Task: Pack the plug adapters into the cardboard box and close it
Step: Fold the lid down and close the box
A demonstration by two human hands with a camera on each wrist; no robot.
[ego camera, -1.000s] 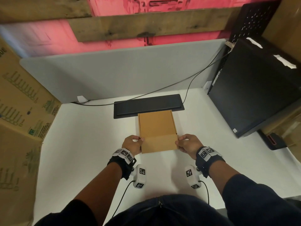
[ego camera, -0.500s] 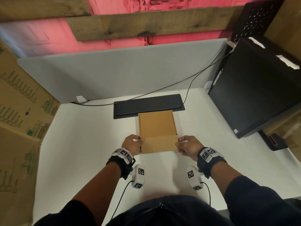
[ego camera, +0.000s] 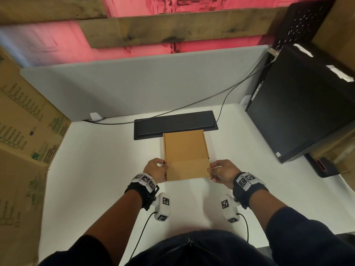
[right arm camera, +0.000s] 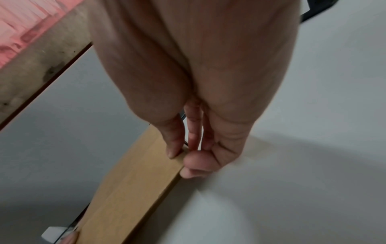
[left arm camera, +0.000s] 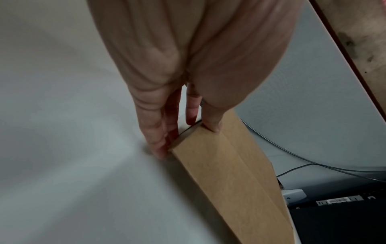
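Note:
A flat brown cardboard box [ego camera: 186, 150] lies on the white table with its lid down and the front flap folded over the near side. My left hand [ego camera: 156, 169] grips its near left corner: the thumb [left arm camera: 211, 122] lies on top and the fingers [left arm camera: 154, 138] run down the side. My right hand [ego camera: 221, 172] pinches the near right corner [right arm camera: 177, 158], thumb on top, fingers along the side. No plug adapters are visible; the inside of the box is hidden.
A black flat panel [ego camera: 175, 123] lies just behind the box. A black computer tower [ego camera: 301, 104] stands at the right, and cables [ego camera: 192, 107] run along the grey divider [ego camera: 134, 89]. Large cardboard cartons [ego camera: 25, 131] line the left side.
Barely any: both hands stay at the box's near corners and the box lies in the same place.

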